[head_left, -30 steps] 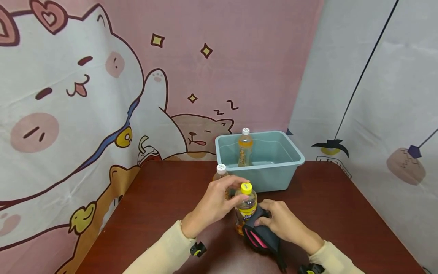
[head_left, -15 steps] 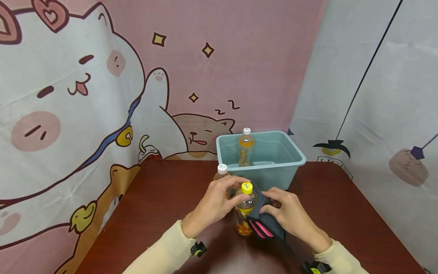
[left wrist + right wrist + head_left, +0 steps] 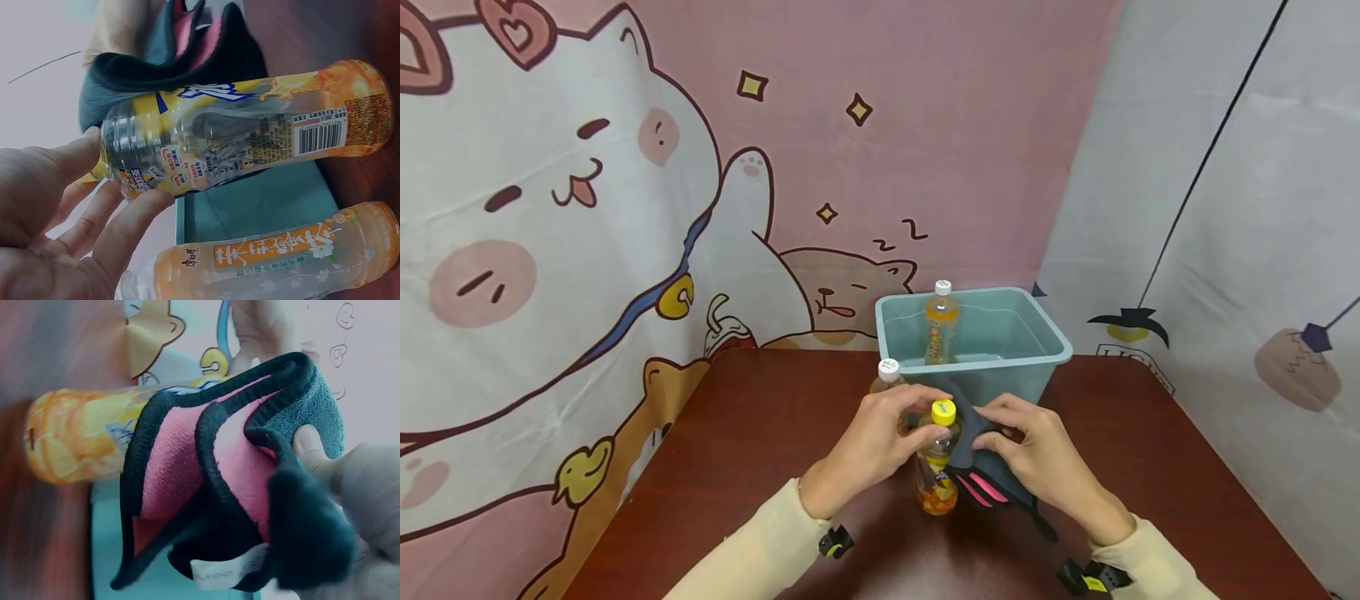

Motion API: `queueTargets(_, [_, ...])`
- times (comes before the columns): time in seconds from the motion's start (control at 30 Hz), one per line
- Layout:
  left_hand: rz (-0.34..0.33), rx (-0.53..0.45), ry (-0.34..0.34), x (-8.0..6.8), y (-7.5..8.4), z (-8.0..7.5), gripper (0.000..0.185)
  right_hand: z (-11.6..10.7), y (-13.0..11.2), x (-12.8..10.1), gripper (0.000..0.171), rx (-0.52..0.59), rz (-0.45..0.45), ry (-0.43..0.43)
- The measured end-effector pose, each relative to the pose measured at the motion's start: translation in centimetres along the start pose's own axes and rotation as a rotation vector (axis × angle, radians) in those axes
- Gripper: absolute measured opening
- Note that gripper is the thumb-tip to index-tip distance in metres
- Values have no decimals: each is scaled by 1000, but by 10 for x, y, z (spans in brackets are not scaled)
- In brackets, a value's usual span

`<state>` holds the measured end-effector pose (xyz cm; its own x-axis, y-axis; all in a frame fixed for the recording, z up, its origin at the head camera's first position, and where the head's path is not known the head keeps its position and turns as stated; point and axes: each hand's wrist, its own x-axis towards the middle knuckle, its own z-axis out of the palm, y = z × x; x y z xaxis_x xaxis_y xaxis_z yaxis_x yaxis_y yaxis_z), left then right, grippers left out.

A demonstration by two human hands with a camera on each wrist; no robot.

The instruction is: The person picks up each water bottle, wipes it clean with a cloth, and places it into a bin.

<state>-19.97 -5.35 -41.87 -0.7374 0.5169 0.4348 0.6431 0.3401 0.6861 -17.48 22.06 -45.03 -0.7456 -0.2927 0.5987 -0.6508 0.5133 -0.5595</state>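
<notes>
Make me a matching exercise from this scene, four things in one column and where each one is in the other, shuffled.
Things:
1. yellow-capped bottle
2. white-capped bottle
3. second white-capped bottle
4. cloth

Places:
A. standing inside the blue tub
B. gripped near the neck by the left hand
C. held in the right hand, against a bottle's side
D. on the table beyond the left hand, outside the tub

Pairs: 1-B, 2-A, 3-D, 4-C

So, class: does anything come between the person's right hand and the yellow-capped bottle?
Yes. A dark grey and pink cloth lies between the right hand and the yellow-capped bottle, pressed against the bottle's side. The left hand holds the bottle's neck directly, nothing between.
</notes>
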Motion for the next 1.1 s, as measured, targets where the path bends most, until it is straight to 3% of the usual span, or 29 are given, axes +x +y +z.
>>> queueTargets(0.4, [3, 72, 13, -1, 2, 0, 44, 9, -10, 2, 44, -32, 58, -14])
queueTargets(0.7, [23, 96, 4, -2, 1, -2, 51, 12, -10, 8, 40, -43, 20, 14])
queueTargets(1.1, [58, 110, 1, -4, -3, -2, 40, 10, -8, 2, 36, -59, 28, 16])
